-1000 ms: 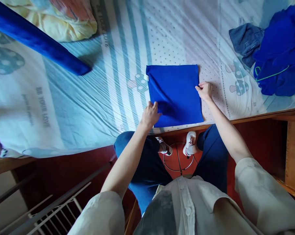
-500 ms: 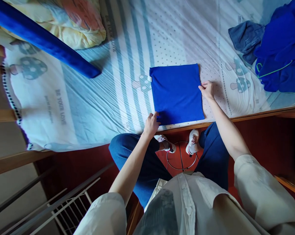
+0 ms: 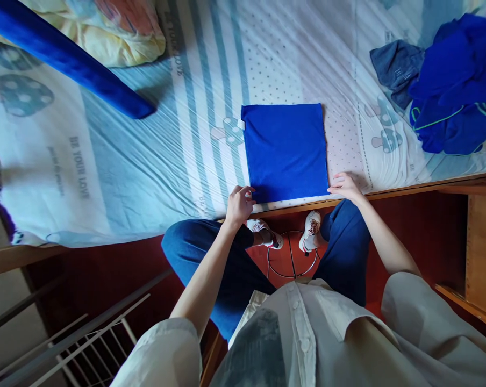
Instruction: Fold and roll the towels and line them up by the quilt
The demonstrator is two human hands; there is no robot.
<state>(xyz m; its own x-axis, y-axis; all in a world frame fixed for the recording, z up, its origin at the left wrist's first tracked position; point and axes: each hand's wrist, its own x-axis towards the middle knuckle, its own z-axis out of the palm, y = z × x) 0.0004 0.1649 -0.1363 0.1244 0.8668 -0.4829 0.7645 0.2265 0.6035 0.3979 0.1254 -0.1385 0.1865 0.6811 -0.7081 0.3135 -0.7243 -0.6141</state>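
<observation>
A nearly square blue cloth (image 3: 285,150) with a small white tag (image 3: 241,124) lies flat, faintly creased, on a wrinkled printed bedsheet (image 3: 146,161), the left hand (image 3: 238,207) curled at its near left corner, the right hand (image 3: 348,188) at its near right, whether fingers (image 3: 340,184) pinch it unclear.

Reads "BE YOUR LOVE" in grey capitals (image 3: 79,167) on the bed sheet (image 3: 146,188), toward its left end, running down toward the front edge. Carries a smaller line (image 3: 56,171) just beside, too faint to make out. Ends in "LOVE" farther back from the front edge, near the yellow bedding (image 3: 140,48), with earlier letters blurred. Shows what looks like "BE" close to the front edge, right of the blue cloth (image 3: 285,153). Bears pale marks, too small to read, on the grey-blue garment (image 3: 396,64) toward the right end.
</observation>
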